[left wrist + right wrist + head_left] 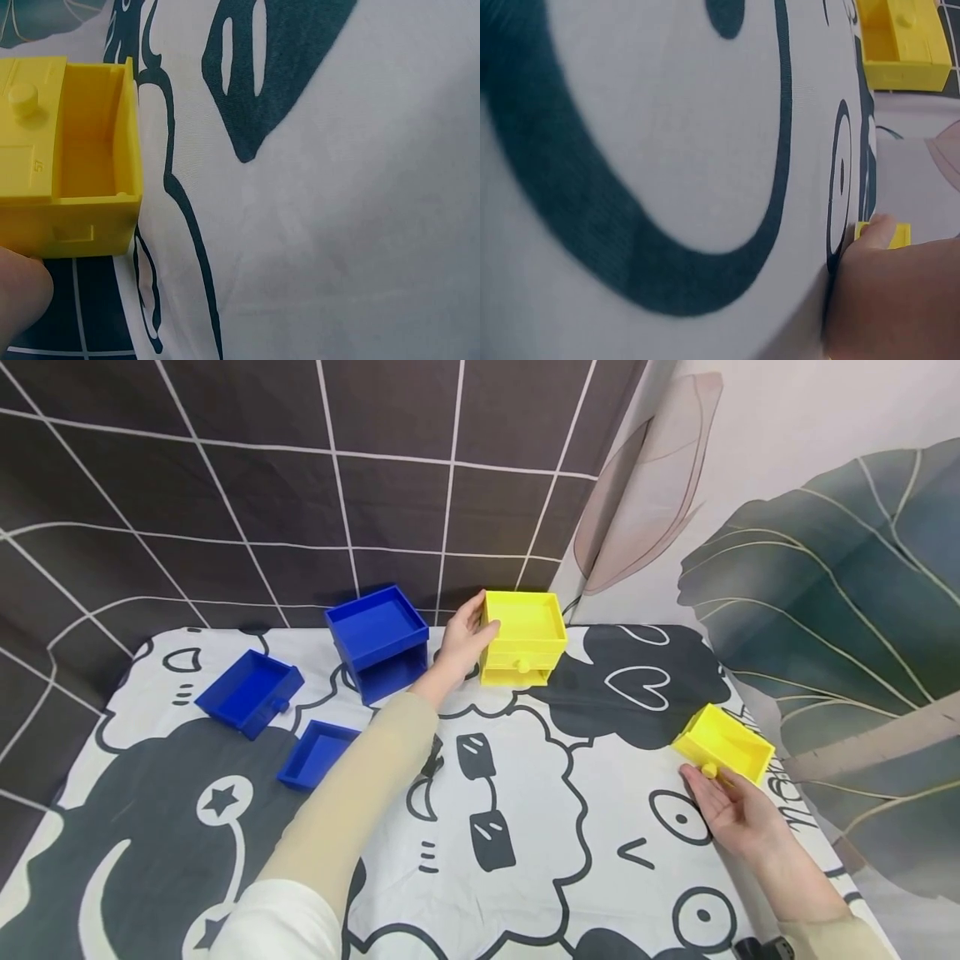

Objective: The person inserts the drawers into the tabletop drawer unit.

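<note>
Left grip (459, 645) spread against yellow cabinet (527, 650) | right grip (738, 814) spread at yellow drawer (733, 745) | small cabinet marking (38, 166), seemingly "57"

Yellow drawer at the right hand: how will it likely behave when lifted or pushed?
The yellow drawer is probably stiff and light: hollow and thin-walled. Its boxy shape suggests sliding rather than rolling. Lifted by the knob jutting from one side, it may tip.
</note>
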`<state>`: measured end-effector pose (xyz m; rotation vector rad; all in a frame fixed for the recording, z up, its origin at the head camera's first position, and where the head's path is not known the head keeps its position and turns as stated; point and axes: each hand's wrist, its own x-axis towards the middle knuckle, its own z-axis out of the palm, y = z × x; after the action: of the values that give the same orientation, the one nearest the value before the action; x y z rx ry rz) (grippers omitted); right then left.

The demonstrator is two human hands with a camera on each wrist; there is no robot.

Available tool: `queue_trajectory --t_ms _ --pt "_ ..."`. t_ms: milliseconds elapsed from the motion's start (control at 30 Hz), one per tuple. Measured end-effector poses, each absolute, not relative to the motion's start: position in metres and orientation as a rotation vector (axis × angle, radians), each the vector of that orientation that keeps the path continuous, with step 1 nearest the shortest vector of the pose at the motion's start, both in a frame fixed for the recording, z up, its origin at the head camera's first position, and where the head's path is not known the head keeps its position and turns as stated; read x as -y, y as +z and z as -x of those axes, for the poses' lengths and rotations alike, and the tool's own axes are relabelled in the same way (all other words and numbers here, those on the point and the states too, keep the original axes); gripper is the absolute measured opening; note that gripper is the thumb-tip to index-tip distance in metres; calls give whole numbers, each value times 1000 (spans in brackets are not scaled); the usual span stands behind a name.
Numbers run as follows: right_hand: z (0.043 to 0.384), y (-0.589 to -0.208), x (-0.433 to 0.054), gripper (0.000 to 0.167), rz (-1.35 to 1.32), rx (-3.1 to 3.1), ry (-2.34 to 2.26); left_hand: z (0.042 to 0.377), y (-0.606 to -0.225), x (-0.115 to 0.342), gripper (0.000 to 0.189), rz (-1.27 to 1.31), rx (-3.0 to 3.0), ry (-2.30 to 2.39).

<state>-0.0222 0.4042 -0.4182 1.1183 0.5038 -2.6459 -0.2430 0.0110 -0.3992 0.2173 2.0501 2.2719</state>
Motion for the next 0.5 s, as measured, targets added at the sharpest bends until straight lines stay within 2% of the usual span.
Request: queue_trajectory --t_ms 200,500 --pt "22 -418 -402 25 -1102 -538 -2641 243 -400 -11 65 -201 -2055 2274" --pt "21 -415 -401 26 -1115 -499 -2630 241 -396 -12 65 -190 -2060 2267"
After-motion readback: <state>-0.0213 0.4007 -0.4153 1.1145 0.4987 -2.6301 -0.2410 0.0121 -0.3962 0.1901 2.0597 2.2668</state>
